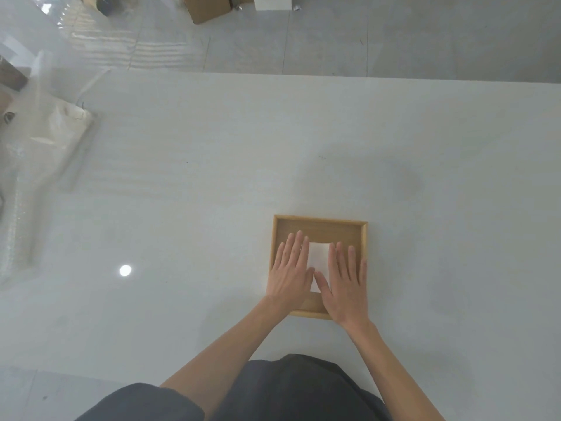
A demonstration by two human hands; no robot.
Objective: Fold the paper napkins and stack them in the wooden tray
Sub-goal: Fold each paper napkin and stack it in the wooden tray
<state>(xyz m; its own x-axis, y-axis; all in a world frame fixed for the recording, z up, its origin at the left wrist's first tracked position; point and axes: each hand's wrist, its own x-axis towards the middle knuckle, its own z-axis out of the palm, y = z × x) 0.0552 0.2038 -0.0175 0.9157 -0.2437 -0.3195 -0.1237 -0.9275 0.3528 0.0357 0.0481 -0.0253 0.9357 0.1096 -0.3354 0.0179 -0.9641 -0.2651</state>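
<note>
Head view, lower centre: one shallow rectangular wooden tray [318, 223], one white folded paper napkin stack [318, 260]; my left hand [290, 270] and right hand [344, 282] press flat, fingers spread, gripping nothing.

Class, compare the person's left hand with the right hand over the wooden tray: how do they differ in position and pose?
The left hand lies over the tray's left side; the right hand lies over its right side. The left hand's fingertips reach farther up the wooden tray than the right hand's. The right hand's thumb crosses the napkin; the left hand's only meets its edge. Both lie flat, palms down, fingers extended, flanking the napkin.
</note>
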